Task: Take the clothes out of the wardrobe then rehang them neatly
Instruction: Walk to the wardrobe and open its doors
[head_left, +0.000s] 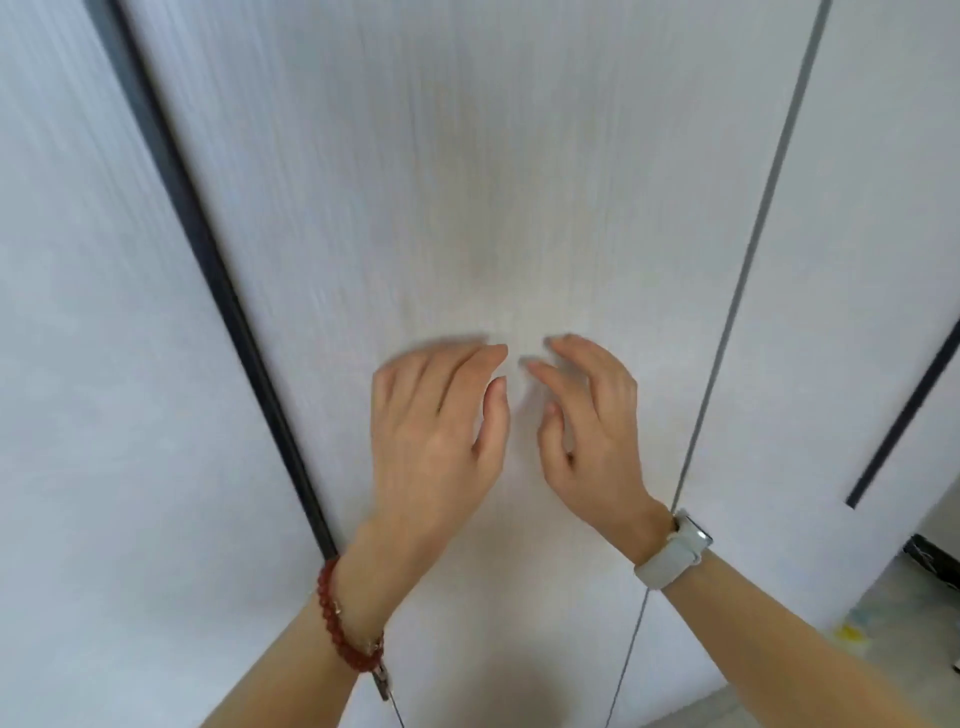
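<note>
Two hands are raised side by side in front of a closed wardrobe door (467, 182), a pale panel with a faint vertical grain. The left hand (436, 421) has its fingers straight and slightly fanned, holding nothing; its fingertips are blurred, so whether they touch the panel cannot be told. The right hand (587, 415) is just beside it, fingers loosely bent and apart, also holding nothing. A small gap separates the two thumbs.

A red bead bracelet (345, 618) circles the left wrist, and a pale grey watch (672, 551) sits on the right wrist.

A dark seam (208, 291) runs down the left edge of the middle door, and a thinner grey seam (748, 270) runs down its right edge (the right wrist lies just beside this one). Further panels stand on either side. The clothes are out of sight, since every door in view is shut. A strip of floor (893, 597) shows at the lower right.
</note>
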